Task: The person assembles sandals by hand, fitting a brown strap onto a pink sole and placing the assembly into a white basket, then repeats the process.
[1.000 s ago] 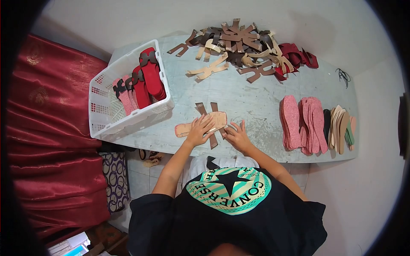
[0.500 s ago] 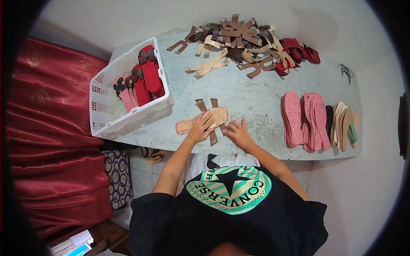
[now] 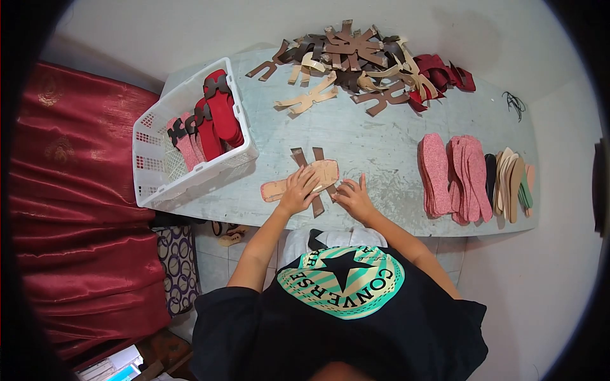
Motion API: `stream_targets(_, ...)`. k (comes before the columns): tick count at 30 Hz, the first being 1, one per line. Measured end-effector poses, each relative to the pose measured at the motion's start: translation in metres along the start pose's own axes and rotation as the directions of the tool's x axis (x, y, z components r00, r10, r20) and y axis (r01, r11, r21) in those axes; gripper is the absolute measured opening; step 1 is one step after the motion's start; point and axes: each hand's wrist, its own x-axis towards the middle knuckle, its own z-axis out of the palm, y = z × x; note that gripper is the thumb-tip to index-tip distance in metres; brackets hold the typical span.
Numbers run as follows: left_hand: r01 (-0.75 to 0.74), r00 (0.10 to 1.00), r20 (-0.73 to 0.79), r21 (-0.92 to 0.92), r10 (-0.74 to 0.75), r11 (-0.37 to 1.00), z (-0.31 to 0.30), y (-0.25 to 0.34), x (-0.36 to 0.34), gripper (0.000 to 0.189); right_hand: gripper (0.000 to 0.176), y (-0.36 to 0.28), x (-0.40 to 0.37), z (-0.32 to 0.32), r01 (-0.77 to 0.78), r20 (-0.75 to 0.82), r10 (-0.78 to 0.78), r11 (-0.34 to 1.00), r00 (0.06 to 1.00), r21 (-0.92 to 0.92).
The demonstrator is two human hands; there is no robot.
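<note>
Walls point(image 3: 534, 273), pale and plain, enclose the far and right sides of the room, and a glossy red curtain point(image 3: 82, 190) hangs down the left. Pale blue-grey, scuffed and worn, the table point(image 3: 375, 152) stretches from left to right; below its near edge a tiled floor point(image 3: 213, 251) shows. Black cloth of the worker's shirt point(image 3: 254, 336) fills the near middle. White and perforated, a plastic basket point(image 3: 248, 152) takes up the table's left end, holding red and pink slippers point(image 3: 206, 127) with dark straps. Along the far edge spreads a heap of brown, cream and red straps point(image 3: 356, 51), some overlapping. Two stacks of pink soles point(image 3: 470, 181) stand to the right, well apart from the hands, with black, tan and green soles point(image 3: 508, 187) beyond them. At the near middle of the table lies a tan sole point(image 3: 328, 170) with a pink edge, on top of a crossed brown strap point(image 3: 318, 208). Left hand point(image 3: 298, 192) rests over the sole, its grip loose and fingers extended. Right hand point(image 3: 352, 198) bends its fingers at the strap's right end; whether that grip pinches it, I cannot tell. Far right lies a thin black cord point(image 3: 513, 105).
</note>
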Motion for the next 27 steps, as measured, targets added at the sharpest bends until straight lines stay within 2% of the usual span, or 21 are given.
stream_targets(17,0.029,1.0,0.002,-0.073,-0.029,0.997,0.002,-0.001,0.002,0.041,0.021,-0.002,0.002,-0.003,-0.014,0.008,0.013,1.0,1.0,0.02)
stream_targets(19,0.051,0.999,0.018,0.029,-0.051,0.998,0.0,0.003,0.003,0.036,0.021,-0.002,0.005,-0.005,-0.001,0.006,0.001,0.999,1.0,0.032)
stream_targets(23,0.032,0.999,-0.001,0.035,-0.032,0.999,0.005,-0.005,0.006,0.029,0.022,-0.006,0.017,-0.016,-0.011,0.016,0.01,0.998,1.0,0.065)
stream_targets(25,-0.011,1.0,0.008,0.034,0.01,0.999,0.007,-0.009,0.008,0.024,0.023,-0.008,0.024,-0.019,-0.056,0.034,0.052,0.989,0.998,0.139)
stream_targets(27,-0.003,1.0,0.007,0.014,0.003,1.0,0.01,-0.011,0.009,0.022,0.021,-0.001,0.028,-0.017,-0.029,0.027,0.025,0.988,0.999,0.154)
